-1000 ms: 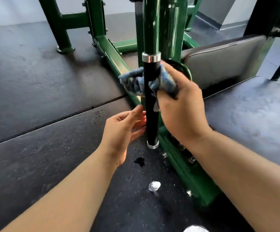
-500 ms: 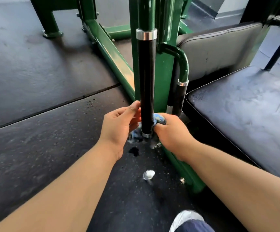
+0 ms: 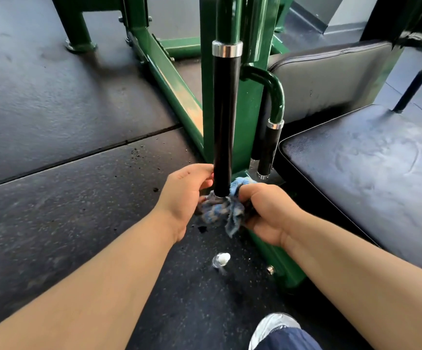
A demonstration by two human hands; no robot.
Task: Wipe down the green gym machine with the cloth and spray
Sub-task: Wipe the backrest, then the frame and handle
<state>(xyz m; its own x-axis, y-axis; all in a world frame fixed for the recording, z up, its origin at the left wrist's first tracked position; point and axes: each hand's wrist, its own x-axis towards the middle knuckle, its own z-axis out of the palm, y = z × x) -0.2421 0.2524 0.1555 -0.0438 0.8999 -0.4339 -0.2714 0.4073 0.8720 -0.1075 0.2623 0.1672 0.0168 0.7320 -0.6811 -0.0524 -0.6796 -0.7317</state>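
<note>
Head view: right hand (image 3: 265, 213) clamped on bunched blue cloth (image 3: 217, 210), held against bottom end of black grip (image 3: 223, 117) on green machine (image 3: 247, 102). Opposite, left hand (image 3: 184, 193) pinches same grip. Near hands, spray bottle (image 3: 220, 260) on floor (image 3: 78, 198).

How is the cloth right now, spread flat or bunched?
Bunched: the cloth hangs crumpled from the right hand below the black grip.

Dark grey rubber floor mats (image 3: 53, 109), textured, joined at one straight seam (image 3: 78, 157). Loose black crumbs (image 3: 136, 154) scattered near the seam. Small dark wet spot (image 3: 202, 229). White sneaker (image 3: 273, 327) under navy trouser leg (image 3: 293, 341). Pale wall (image 3: 343, 11), far right.
</note>
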